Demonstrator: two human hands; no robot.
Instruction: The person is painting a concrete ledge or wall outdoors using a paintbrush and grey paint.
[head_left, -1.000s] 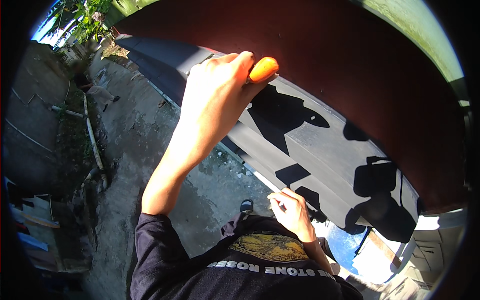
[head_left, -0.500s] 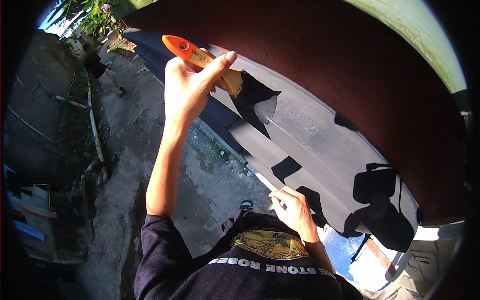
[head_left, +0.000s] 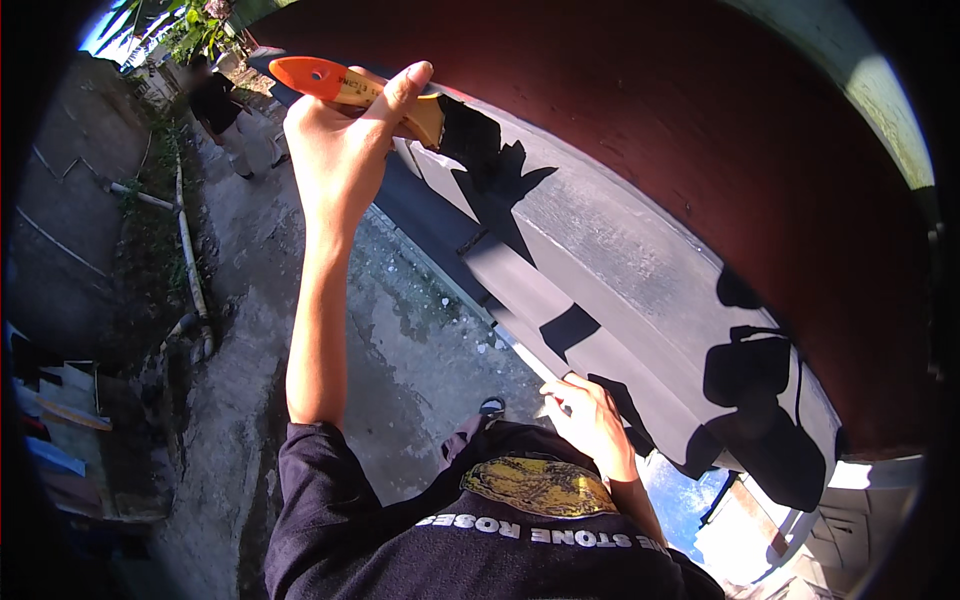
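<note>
My left hand (head_left: pixel 335 165) grips a wide paintbrush (head_left: pixel 300 77) with an orange-tipped wooden handle. Its dark bristles point right, over the far part of a long grey ledge (head_left: pixel 620 250). Shadow merges with the bristles, so I cannot tell whether they touch the surface. By the ledge's near edge, my right hand (head_left: pixel 592 418) is closed, its fingers curled inward. What it may hold is hidden. Dark shadows of my head and arms fall across the ledge.
A dark red wall (head_left: pixel 720 140) rises behind the ledge. Rough concrete ground (head_left: pixel 390 330) runs along its near side. At the far left a person (head_left: pixel 220 115) is on the path, near a pale pipe (head_left: pixel 185 245). A blue-and-white surface (head_left: pixel 685 505) shows at lower right.
My left hand has carried the paintbrush left and farther up along the ledge. The right hand has hardly moved. The person on the path appears larger and more upright.
</note>
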